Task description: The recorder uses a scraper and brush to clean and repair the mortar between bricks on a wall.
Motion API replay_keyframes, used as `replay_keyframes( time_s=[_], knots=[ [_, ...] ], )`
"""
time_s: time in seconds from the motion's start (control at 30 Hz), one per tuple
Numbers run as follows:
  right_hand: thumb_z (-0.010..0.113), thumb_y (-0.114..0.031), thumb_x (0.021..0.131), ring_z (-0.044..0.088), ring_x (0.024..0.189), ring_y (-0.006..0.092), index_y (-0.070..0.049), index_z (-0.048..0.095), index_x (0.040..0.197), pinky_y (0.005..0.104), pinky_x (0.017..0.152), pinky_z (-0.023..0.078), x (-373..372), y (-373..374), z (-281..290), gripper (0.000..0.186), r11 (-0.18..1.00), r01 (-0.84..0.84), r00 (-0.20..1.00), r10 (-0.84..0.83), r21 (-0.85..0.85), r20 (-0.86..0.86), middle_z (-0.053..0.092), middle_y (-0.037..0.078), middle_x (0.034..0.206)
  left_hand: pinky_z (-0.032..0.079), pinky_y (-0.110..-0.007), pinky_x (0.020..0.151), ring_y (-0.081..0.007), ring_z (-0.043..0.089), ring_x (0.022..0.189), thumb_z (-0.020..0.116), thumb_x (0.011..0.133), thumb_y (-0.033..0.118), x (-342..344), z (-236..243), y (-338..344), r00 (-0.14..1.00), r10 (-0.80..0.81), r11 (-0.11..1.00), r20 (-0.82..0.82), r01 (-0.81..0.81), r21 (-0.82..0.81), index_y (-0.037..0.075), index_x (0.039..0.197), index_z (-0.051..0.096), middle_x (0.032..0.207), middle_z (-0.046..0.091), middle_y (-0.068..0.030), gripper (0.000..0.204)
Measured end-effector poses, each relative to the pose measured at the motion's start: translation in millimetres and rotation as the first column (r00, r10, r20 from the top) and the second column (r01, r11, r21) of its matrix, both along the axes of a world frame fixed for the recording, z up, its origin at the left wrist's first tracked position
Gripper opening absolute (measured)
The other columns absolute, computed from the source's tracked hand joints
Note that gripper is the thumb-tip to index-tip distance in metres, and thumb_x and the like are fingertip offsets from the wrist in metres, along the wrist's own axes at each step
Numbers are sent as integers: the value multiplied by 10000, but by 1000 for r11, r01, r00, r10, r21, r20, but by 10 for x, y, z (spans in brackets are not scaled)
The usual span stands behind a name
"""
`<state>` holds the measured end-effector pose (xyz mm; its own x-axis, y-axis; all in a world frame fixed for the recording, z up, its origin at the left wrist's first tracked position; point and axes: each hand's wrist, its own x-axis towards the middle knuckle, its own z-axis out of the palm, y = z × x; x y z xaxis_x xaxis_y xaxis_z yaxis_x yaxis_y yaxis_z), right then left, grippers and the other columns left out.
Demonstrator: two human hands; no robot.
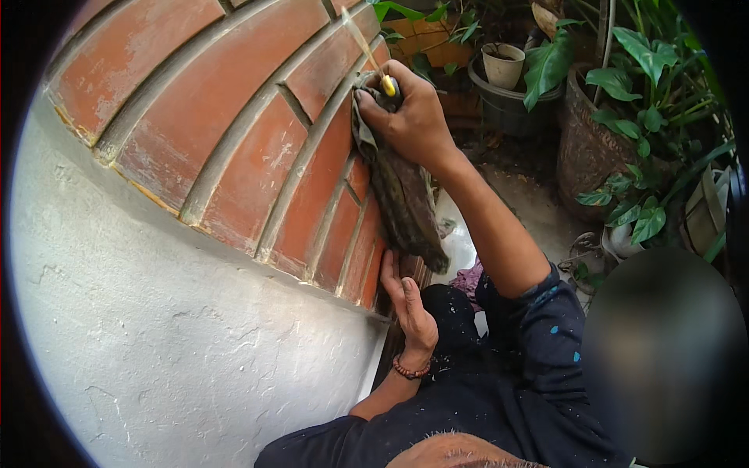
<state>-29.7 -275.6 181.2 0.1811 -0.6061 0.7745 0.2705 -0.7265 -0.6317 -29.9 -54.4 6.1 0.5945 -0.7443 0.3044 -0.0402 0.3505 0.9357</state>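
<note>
My right hand (409,117) is closed on a dirty grey-green rag (402,210) and a yellow-and-black handled tool (388,84) with a thin, pale shaft pointing up. It is at the upper right edge of the red brick-patterned wall (179,101) with grey grooves, and the rag hangs down along it. Lower down, my left hand (409,312) has its fingers stretched upward against the lower end of that brickwork, beneath the rag's hanging end, with a beaded bracelet at the wrist.
White rough plaster (156,304) lies below the brickwork. On the right are leafy plants (647,93), a small cream pot (501,64) inside a grey tub (511,105), a large mottled planter (593,156) and a bag (702,210). A purple cloth (468,285) lies on the floor.
</note>
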Motion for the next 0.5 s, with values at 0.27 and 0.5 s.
replay_keyframes(
  time_s=[0.27,0.5],
  knots=[
    [795,-121,808,532,746,65,-34,619,875,257,678,454,-357,880,-531,207,812,-547,816,572,204,-87,590,-8,807,240,-438,1208,-289,364,1440,425,1024,638,-12,-67,15,963,-149,955,-226,81,-284,124,1612,206,1571,359,-70,811],
    [692,-163,919,612,839,92,-15,679,988,278,764,500,-877,1307,-1117,165,705,-523,746,650,478,-142,658,14,859,331,-414,1166,-201,429,1400,435,1053,566,-115,-101,148,839,-218,974,-498,153,-168,100,1540,358,1504,458,-52,678]
  ],
)
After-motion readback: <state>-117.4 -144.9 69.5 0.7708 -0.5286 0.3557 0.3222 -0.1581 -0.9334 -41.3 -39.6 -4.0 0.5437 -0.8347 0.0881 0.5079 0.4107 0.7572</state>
